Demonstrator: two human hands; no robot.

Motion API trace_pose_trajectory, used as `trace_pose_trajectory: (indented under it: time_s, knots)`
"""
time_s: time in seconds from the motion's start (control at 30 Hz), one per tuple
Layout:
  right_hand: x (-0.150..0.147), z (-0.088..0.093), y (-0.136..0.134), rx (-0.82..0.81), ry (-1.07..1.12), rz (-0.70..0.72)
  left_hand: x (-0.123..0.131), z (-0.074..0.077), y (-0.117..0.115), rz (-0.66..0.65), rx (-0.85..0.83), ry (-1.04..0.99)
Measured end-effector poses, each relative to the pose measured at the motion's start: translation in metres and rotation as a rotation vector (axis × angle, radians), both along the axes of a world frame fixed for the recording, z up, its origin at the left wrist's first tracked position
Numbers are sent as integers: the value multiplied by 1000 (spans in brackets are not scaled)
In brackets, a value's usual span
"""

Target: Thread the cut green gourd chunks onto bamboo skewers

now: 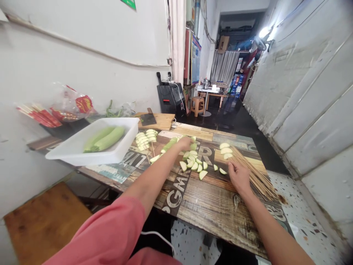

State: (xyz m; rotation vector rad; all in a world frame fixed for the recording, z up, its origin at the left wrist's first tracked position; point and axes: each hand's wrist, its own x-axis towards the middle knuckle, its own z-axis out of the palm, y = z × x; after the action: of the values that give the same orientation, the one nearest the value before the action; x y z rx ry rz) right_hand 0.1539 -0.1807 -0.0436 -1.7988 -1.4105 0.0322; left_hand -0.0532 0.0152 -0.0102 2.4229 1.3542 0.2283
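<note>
My left hand point(184, 142) reaches across the table with its fingers closed on a skewer of green-skinned vegetable pieces point(168, 146). Just in front of it lie several loose cut slices point(193, 162), pale with green edges. My right hand point(238, 176) rests on the table with fingers curled at the near end of a bundle of bamboo skewers point(253, 170); whether it grips one I cannot tell. A few more slices point(225, 150) sit at the bundle's far end. A pile of filled skewers point(145, 140) lies beyond my left arm.
A white tray point(77, 152) with whole green gourds point(106, 139) stands at the left. Behind it are a wooden cutting board point(161, 121) with a cleaver point(148, 118) and bags of skewers point(55, 114). A wooden stool point(41, 221) is lower left. The wall runs along the right.
</note>
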Motion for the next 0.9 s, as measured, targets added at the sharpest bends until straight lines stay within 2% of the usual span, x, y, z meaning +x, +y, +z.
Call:
trace_pose_trajectory:
  time_s: [0.13,0.3,0.57,0.63,0.8,0.9]
  knots:
    - [-1,0,0,-19,-5,0,3,-4,-2,-70,34,6]
    - [0,-1,0,-13,-38,0,9,-4,-4,-63,74,57]
    - [0,-1,0,-40,-15,-4,9,-1,-1,-118,39,108]
    - [0,0,0,-39,-15,-7,8,-5,2,-104,42,89]
    - [-1,1,-1,-49,-17,-3,1,-18,8,42,71,-95]
    - [-1,1,-1,-52,-15,0,-2,-24,11,57,107,-189]
